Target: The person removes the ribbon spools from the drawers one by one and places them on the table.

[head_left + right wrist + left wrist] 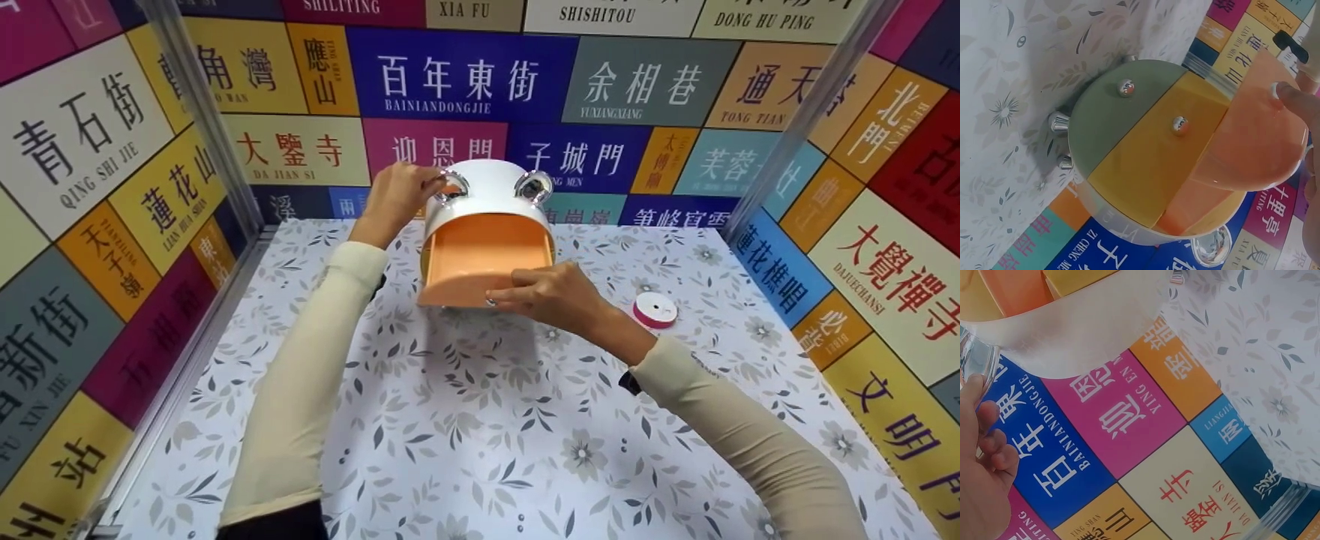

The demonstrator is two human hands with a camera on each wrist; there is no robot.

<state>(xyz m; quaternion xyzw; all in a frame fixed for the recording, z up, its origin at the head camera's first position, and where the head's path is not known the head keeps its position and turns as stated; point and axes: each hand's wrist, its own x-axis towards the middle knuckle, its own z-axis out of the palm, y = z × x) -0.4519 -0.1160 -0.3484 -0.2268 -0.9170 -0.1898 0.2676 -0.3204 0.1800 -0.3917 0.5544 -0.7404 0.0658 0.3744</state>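
A small rounded white drawer box stands at the table's far side, with two clear ring-shaped ears on top. Its orange top drawer is pulled well out towards me. My right hand pinches the silver knob on that drawer's front. With curled fingers, my left hand grips the left clear ear, its thumb on the rim. In the right wrist view, a yellow drawer and a green drawer, each with a silver knob, are closed below the orange one.
A roll of pink ribbon with a white face lies right of the box. Panels printed with place names rise behind and on both sides, with metal posts at the corners. A leaf-patterned cloth covers the table.
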